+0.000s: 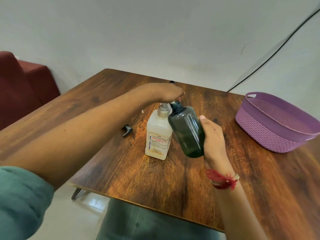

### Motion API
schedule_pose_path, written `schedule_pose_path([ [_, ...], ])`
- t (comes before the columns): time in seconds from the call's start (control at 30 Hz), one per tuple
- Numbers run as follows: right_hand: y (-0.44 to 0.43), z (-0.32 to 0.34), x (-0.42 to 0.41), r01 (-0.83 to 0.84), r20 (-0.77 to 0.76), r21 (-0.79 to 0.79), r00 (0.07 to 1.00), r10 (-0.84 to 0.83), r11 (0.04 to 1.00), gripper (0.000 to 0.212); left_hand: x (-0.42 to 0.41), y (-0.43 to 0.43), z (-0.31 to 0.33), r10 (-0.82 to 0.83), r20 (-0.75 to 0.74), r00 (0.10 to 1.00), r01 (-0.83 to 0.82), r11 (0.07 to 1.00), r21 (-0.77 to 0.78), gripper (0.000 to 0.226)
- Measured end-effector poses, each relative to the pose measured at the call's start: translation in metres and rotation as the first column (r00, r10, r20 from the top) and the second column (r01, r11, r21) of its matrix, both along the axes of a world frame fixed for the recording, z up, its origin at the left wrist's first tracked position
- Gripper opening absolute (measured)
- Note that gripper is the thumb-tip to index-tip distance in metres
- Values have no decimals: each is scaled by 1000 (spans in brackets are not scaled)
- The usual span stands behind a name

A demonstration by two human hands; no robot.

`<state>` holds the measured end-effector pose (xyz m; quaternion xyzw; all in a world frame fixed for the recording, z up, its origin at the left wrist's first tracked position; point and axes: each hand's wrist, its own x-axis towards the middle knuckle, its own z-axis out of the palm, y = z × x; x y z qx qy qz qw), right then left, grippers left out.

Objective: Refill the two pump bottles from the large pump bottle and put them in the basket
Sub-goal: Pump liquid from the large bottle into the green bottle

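A detached pump head (127,130) lies on the bench (107,163) to the left of the large pump bottle (158,135), a cream handrub bottle standing upright near the middle. The person's left hand (166,92) arches over that bottle's pump top and bears down on it; whether the fingers grip the head or only press cannot be told. Just beyond the hand a small dark top (171,81) shows, too hidden to identify. The right hand (213,141) wraps its fingers round the dark green bottle (187,130), thumb on the near side, holding it tilted with its open neck at the spout. A little liquid appears pooled in its base. Well apart, on the right, sits the purple basket (273,122), with no bottle in it.

The step looks like filling the first small bottle, early in the task. The next move probably calls for more pump strokes with the neck kept under the spout, then screwing the loose pump head back on.
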<state>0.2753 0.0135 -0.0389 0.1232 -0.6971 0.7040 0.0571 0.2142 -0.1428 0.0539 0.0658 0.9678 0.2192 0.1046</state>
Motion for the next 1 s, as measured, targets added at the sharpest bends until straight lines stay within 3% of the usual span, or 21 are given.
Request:
schedule_pose_path([
  [0.13, -1, 4, 1, -7, -14, -17, 1000, 6, 1000, 46, 2, 3, 13, -59, 33, 998, 60, 997, -46, 45],
  [0.2, 0, 4, -1, -7, -12, -18, 1000, 6, 1000, 44, 0, 3, 9, -78, 25, 997, 78, 997, -16, 38],
  [0.37, -1, -1, -4, -13, 14, -2, 1000, 13, 1000, 42, -7, -3, -10, -50, -64, 997, 39, 986, -159, 25],
  [0.47, -1, -4, -4, -16, 9, -3, 1000, 16, 1000, 43, -7, -3, -13, -70, -43, 997, 61, 981, -184, 23],
  [1.0, -3, -10, -1, 4, 41, -29, 999, -3, 1000, 42, -3, -2, -10, -39, 21, 999, 41, 994, -106, 29],
])
